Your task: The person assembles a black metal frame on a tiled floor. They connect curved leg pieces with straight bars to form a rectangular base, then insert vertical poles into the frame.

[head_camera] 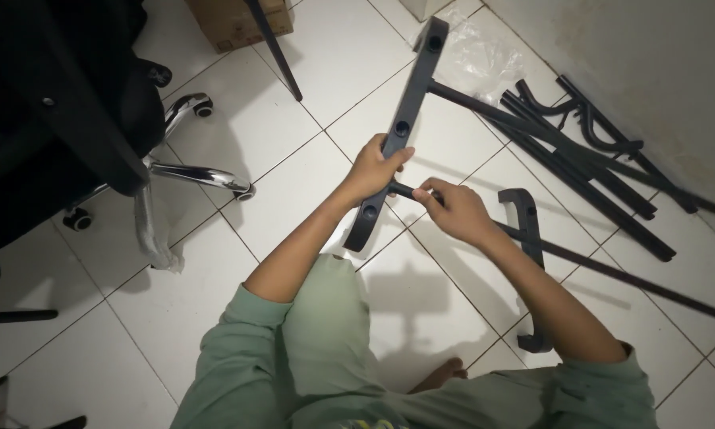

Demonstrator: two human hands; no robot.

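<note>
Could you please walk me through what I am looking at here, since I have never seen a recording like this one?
There is one picture, taken by a camera worn on a person's head and looking down, so the arms entering from below are the person's own. No machine is involved, only two bare hands. The left hand grips a long black bar with round holes. The right hand holds the end of a thin black rod against that bar. Everything rests on a white tiled floor. More black tubes lie by the wall on the right, a curved black bracket lies near the right arm, and an office chair base and a cardboard box are on the left.
</note>
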